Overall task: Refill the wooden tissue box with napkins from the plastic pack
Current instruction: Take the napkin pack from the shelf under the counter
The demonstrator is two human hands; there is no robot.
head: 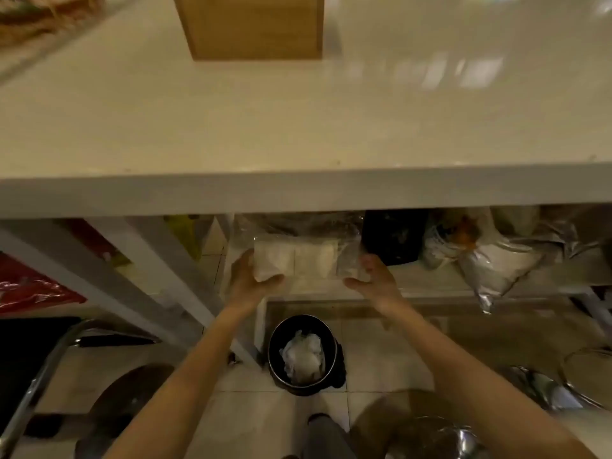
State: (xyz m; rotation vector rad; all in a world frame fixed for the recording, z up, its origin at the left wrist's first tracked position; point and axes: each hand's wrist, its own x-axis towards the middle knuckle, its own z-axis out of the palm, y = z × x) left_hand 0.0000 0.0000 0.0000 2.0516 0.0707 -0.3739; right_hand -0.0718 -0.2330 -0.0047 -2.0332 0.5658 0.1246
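Note:
The wooden tissue box stands on the white counter at the top of the view, its upper part cut off by the frame. Below the counter's front edge, a clear plastic pack of white napkins is held between both hands at the level of the lower shelf. My left hand grips the pack's left end, thumb underneath. On the right end, my right hand holds the crinkled plastic. The napkins show as folded white stacks inside the wrap.
A lower shelf holds a black bag and silvery plastic bags. A black bin with crumpled white paper stands on the tiled floor under my hands. Chrome stools sit right and a chair frame left.

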